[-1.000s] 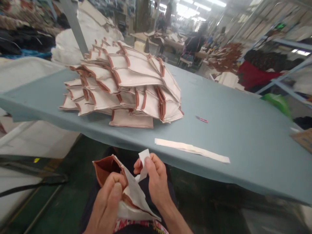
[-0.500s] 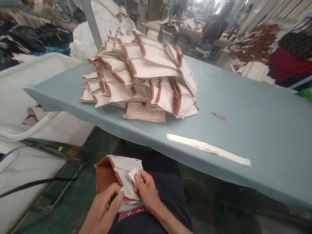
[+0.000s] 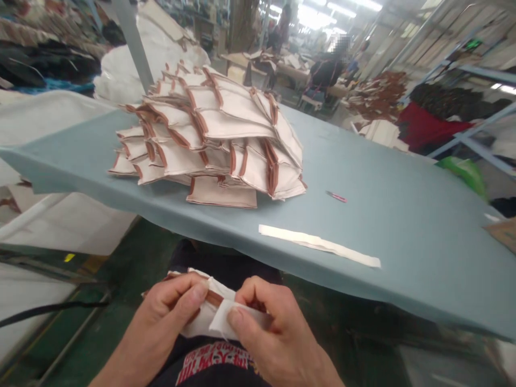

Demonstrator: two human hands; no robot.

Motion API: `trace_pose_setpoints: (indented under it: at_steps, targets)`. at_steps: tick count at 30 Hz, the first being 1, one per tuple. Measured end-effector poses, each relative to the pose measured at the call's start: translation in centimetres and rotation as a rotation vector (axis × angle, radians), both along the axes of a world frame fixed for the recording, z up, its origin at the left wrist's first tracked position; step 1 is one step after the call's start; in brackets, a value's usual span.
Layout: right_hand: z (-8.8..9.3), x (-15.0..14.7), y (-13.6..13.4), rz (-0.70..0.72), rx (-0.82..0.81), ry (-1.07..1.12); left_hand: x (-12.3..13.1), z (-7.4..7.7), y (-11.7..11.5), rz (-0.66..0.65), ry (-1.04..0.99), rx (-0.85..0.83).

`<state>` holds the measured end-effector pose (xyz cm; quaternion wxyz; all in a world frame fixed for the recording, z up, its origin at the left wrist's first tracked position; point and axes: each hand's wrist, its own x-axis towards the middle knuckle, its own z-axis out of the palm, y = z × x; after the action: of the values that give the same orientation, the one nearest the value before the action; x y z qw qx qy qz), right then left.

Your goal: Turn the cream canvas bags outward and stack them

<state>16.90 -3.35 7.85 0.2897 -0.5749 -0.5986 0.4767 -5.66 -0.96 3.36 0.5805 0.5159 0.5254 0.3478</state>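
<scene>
Over my lap, my left hand (image 3: pixel 169 309) pinches the seam of a cream fabric pouch (image 3: pixel 195 327) with brown lining edges. My right hand (image 3: pixel 272 322) holds a small white strip (image 3: pixel 221 319) between thumb and fingers, against the pouch beside the brown seam. The fingers partly hide both the pouch and the strip. On the table edge in front lie long cream strips (image 3: pixel 318 244). Behind them is a big pile of similar cream and brown pouches (image 3: pixel 237 123).
The table (image 3: pixel 387 204) has a blue-grey cover. Small pink-handled thread snips (image 3: pixel 337 196) lie on it. At the left stands a white-lined bin (image 3: pixel 60 115). A seated person (image 3: pixel 324 72) and heaps of brown pieces (image 3: pixel 381 94) are farther back. A green bag (image 3: pixel 463 173) sits at the right.
Both hands have come nearer to me and closer together. The pouch has turned, so its brown opening is mostly hidden. The white strip now lies along the seam. My view has shifted right.
</scene>
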Motion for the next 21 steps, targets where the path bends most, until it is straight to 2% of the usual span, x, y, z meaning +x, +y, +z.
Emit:
trace_pose_setpoints:
  at_steps: [3,11,21]
  targets:
    - [0.4,-0.4,0.7,-0.03,0.072,0.027,1.1,0.2,0.2,-0.004,-0.042,0.004]
    - [-1.6,-0.7,1.0,-0.13,0.076,0.084,1.8,-0.6,0.2,-0.032,-0.066,-0.125]
    - [-2.0,-0.8,1.3,-0.182,0.088,0.066,2.3,-0.3,0.7,-0.024,0.009,-0.094]
